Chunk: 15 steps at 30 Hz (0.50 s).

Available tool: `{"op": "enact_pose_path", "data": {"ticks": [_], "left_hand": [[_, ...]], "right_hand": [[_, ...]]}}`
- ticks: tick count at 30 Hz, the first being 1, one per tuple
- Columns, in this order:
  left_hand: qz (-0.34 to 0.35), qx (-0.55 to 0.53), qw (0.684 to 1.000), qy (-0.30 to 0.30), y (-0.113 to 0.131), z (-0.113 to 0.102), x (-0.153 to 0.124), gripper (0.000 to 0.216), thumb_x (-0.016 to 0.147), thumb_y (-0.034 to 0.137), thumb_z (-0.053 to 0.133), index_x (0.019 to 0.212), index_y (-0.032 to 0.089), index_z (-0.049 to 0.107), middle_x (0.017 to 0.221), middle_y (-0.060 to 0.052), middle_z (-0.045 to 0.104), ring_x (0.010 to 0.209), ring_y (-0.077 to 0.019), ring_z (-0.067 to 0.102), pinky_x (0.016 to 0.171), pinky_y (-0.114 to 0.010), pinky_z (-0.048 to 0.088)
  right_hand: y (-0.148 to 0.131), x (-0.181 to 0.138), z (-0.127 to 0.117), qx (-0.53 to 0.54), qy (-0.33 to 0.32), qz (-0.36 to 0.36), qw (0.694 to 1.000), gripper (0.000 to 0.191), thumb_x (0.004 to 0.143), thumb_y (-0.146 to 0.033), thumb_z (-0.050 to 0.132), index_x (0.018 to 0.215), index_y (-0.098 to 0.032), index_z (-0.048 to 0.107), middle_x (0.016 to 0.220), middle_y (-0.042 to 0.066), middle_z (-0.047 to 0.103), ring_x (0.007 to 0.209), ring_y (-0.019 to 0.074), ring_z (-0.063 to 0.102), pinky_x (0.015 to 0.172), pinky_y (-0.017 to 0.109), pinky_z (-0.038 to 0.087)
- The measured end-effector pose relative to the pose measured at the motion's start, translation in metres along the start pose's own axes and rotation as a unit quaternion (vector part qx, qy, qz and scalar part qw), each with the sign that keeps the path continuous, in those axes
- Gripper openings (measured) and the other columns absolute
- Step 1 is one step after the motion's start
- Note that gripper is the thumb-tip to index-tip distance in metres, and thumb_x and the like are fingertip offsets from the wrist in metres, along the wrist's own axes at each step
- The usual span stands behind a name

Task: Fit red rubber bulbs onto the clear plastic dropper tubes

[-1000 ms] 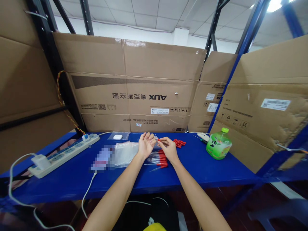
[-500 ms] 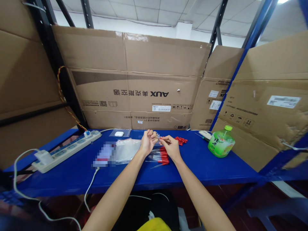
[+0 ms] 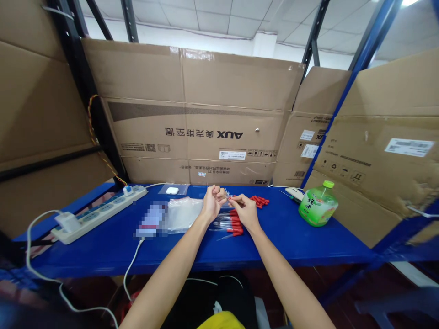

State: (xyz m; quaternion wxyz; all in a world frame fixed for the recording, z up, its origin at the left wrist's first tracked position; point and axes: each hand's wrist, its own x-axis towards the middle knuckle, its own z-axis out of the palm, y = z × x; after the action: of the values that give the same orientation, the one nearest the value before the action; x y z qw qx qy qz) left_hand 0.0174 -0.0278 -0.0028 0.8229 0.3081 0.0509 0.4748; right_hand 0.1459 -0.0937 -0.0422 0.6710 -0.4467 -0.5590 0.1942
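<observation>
Blue-painted counter (image 3: 291, 237), rack uprights either side, large cardboard box (image 3: 202, 119) stood against the back.

Hands: both raised just above the counter at centre, fingertips meeting. Left hand (image 3: 212, 203): grip clenched, fingers curled round a clear tube (image 3: 227, 195) held approx. level and pointing toward the right hand. Right hand (image 3: 246, 211): thumb and forefinger pinched at the tube's end, where a red cap (image 3: 234, 197) shows. Whether the cap is fully seated: cannot tell, too small.

Stock on counter:
- Capped tubes (image 3: 230, 224), a loose row w/ red ends, lying directly under and just in front of the hands. Several pcs; exact count not readable.
- Loose red caps (image 3: 259, 200), small heap just right of the right hand, none on tubes.
- Clear plastic bag (image 3: 183, 214), flat, just left of the left hand; contents not discernible.

Progress (judgement): part done. Capped tubes already laid down are finished items; one pc is in hand; the heap of loose caps suggests more to do. No uncapped tubes can be made out apart from the one held.

Other items, not in use: green drink bottle (image 3: 318, 203) well right; power strip (image 3: 99, 212) w/ plug and cable far left; small white case (image 3: 172, 190) at the back.
</observation>
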Motion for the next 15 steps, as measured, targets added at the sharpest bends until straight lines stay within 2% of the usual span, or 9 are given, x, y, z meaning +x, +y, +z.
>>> {"op": "enact_pose_path", "data": {"ticks": [15], "left_hand": [[0.047,-0.011,0.999,0.006,-0.007,0.007,-0.001,0.035,0.095,0.026,0.043,0.065,0.021,0.025,0.059,0.004,0.026,0.050,-0.0110,0.028,0.049,-0.021,0.027]], "right_hand": [[-0.011,-0.001,0.002,-0.017,0.012,-0.058,0.998,0.012,0.090,-0.033,0.068,0.090,-0.021,0.067,0.080,0.004,0.075,0.074,0.0211,0.075,0.072,0.031,0.060]]}}
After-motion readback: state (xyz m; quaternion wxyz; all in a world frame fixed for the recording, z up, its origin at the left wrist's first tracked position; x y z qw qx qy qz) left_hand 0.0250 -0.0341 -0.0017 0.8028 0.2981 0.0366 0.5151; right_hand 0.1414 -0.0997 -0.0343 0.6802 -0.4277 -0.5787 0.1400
